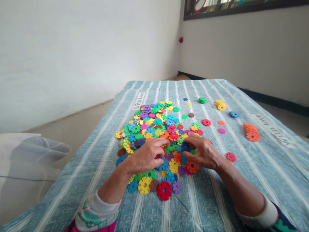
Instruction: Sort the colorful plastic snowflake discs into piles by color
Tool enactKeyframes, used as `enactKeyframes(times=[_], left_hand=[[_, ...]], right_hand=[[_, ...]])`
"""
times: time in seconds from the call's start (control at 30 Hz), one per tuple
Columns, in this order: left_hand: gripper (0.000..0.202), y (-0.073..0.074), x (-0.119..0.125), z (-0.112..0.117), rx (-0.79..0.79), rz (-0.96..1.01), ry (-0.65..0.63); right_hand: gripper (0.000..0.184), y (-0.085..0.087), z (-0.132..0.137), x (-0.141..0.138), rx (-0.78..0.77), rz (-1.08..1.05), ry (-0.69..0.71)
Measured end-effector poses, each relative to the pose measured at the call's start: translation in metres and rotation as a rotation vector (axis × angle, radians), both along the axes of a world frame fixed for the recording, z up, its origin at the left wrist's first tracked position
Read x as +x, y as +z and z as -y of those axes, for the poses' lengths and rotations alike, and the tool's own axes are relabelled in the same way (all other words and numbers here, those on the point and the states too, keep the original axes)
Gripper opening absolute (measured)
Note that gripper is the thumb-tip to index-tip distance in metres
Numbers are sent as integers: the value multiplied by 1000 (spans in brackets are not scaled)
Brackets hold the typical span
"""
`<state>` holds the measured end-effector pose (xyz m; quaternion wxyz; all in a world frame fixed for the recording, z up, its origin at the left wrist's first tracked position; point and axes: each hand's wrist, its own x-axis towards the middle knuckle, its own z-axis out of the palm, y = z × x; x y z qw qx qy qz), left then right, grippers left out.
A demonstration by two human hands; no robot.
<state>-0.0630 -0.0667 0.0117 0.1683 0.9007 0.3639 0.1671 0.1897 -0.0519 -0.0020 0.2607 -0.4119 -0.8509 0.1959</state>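
Note:
A heap of colourful notched plastic discs [145,185] lies on the cloth in front of me. My left hand [148,155] rests over the near left part of the heap, thumb and fingers curved and apart. Red shows in the gap below its fingers, among the discs. My right hand [203,150] is at the heap's right edge. Between its thumb and fingertips sits a dark blue disc [185,146]. Just below that hand lies an orange disc [192,167]. A large red disc [164,190] lies at the near edge of the heap.
A striped blue-grey cloth [96,180] covers the table. On the right stand sorted stacks: orange discs [252,133], yellow discs [220,105], green discs [202,100] and blue discs [234,114]. Single discs, one pinkish red [231,157], lie between. White walls [84,48] rise behind.

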Motion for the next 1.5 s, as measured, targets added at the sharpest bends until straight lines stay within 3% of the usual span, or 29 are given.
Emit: enactKeyframes(times=[0.2,0.33,0.57,0.67,0.87,1.13,1.37,1.5], left_hand=[[6,0,2,-2,-6,59,25],[9,1,4,-1,-60,197,89],[15,5,14,4,-265,540,495],[19,3,19,5,-416,672,582],[21,-1,31,8,-642,830,583],[25,-1,37,9,-860,985,553],[29,2,35,7,-838,924,580],[30,-3,31,2,-811,870,557]], right_hand=[[9,-1,2,-2,19,-18,17],[9,0,4,-4,32,-39,39],[21,-1,15,-16,166,-191,55],[24,-3,19,-25,225,-238,42],[24,-8,20,-41,347,-248,-24],[22,-18,15,-46,297,-226,-40],[30,-14,13,-48,316,-124,-57],[23,-7,11,-50,316,-12,-55]])
